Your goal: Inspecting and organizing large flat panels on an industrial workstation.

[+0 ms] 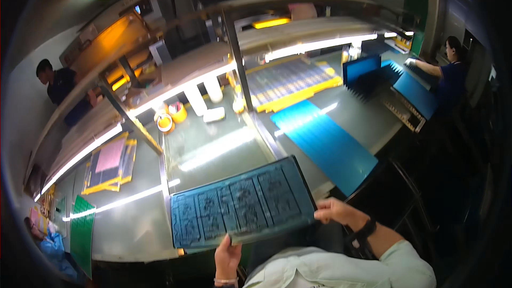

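Observation:
A blue-teal rectangular panel with dark circuit-like patterns (242,202), probably a circuit board panel, is held tilted in front of me at the near side of the table. My left hand (228,257) grips its near long edge, thumb on the upper face and the other fingers hidden beneath. At the right end, my right hand (337,211) is closed on the short edge near the corner. A dark band circles my right wrist. The panel's far edge overlaps the glossy grey-green tabletop (213,146) from my viewpoint.
A plain blue sheet (325,144) lies to the right, by yellow-framed screens (293,82). Orange-yellow tubs (166,122) stand at the back. Yellow frames (110,164) and a green board (82,229) are left. A metal post (239,58) rises ahead. A co-worker (452,74) handles blue panels at right.

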### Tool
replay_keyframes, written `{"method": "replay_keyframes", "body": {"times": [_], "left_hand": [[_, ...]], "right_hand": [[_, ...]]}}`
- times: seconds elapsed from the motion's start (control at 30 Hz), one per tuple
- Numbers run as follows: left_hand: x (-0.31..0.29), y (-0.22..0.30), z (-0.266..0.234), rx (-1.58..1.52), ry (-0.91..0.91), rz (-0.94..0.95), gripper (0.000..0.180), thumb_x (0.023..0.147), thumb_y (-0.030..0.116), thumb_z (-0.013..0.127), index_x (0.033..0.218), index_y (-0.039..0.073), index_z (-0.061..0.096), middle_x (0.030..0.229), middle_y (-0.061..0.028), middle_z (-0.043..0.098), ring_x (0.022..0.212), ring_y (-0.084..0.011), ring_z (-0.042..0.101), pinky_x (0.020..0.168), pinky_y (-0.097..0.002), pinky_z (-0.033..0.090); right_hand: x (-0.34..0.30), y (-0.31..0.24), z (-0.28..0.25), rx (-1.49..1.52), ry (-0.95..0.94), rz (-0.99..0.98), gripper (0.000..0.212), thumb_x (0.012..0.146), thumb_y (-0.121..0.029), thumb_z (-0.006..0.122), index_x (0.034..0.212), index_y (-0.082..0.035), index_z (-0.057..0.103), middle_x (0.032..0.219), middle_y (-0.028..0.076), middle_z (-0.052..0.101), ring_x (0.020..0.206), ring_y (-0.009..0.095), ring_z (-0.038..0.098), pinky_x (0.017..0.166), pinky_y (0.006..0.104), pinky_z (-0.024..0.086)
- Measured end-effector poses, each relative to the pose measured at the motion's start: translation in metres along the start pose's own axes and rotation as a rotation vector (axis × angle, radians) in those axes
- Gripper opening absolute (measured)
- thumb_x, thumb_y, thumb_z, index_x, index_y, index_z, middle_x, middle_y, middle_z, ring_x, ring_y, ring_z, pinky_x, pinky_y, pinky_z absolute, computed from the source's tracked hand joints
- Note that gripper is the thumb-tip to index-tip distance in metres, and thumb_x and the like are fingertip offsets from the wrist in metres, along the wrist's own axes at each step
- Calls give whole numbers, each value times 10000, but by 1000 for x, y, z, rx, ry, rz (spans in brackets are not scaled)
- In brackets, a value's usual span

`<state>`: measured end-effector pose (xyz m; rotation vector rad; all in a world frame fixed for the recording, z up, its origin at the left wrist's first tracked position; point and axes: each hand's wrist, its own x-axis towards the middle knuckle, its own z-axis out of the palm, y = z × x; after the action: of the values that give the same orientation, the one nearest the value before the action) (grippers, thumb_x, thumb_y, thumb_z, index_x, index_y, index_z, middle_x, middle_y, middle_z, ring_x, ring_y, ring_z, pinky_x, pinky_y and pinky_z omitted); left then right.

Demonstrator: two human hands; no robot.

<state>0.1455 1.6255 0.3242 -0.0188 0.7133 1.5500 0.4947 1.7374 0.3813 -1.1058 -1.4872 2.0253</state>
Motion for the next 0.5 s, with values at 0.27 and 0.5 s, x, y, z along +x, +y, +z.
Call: {"method": "replay_keyframes", "body": {"times": [0.27, 0.5], "left_hand": [[21, 60, 150, 762, -451, 443, 421, 865, 24, 574, 1270, 39, 459, 1246, -96, 527, 1085, -247, 558, 883, -430, 495], [56, 50, 289, 786, -974, 292, 489, 961, 265, 456, 1368, 15, 352, 1344, -172, 436, 1161, -290, 511, 963, -381, 430]], "right_hand": [[7, 27, -32, 489, -107, -382, 359, 855, -111, 618, 1190, -7, 540, 1133, 75, 600, 1021, 163, 578, 850, 299, 467], [13, -104, -66, 857, 200, -754, 421, 871, -32, 540, 1278, 2, 437, 1271, 119, 511, 1141, 242, 524, 955, 380, 452]]}}
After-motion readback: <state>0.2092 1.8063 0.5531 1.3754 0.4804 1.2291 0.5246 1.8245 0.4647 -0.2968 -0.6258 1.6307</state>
